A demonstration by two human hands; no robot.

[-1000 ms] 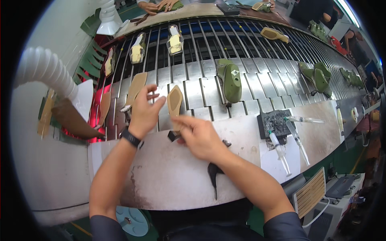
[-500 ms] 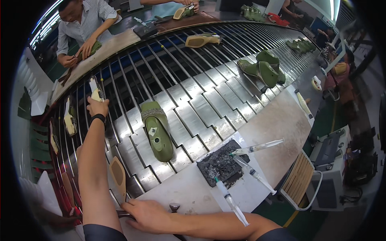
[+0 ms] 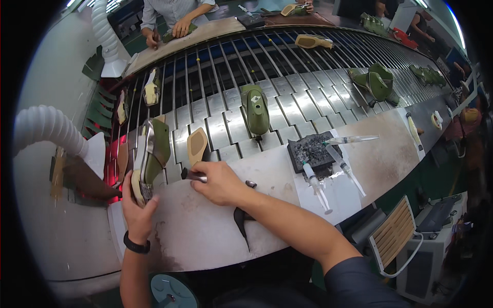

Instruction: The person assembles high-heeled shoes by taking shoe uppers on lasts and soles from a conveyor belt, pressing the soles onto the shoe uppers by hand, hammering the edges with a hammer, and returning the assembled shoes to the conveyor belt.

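Observation:
In my left hand [image 3: 137, 218] is a green shoe upper on a shoe last [image 3: 158, 149], raised upright at the left end of the worktop, with a cream bottom and a glittery band near my fingers. My right hand [image 3: 222, 186] is closed around a shiny metal tool [image 3: 198, 177]; its grip is hidden, so I cannot tell its exact kind. Just beyond that hand lies a tan shoe sole [image 3: 197, 145]. Another tool with a rounded metal head [image 3: 250, 184] and a black pointed end [image 3: 240, 226] lies partly under my right forearm.
Roller conveyor with metal plates [image 3: 226, 123] runs beyond the worktop [image 3: 267, 174], carrying a green shoe [image 3: 255, 110] and several others. Syringes [image 3: 317, 189] rest by a dark block [image 3: 310, 154]. White hoses [image 3: 49, 128] stand left. A person [image 3: 177, 15] works across the conveyor.
My left hand has drawn back from the conveyor with the shoe upper, now held up near the worktop. The right hand stays on the metal tool. The whole view has shifted left.

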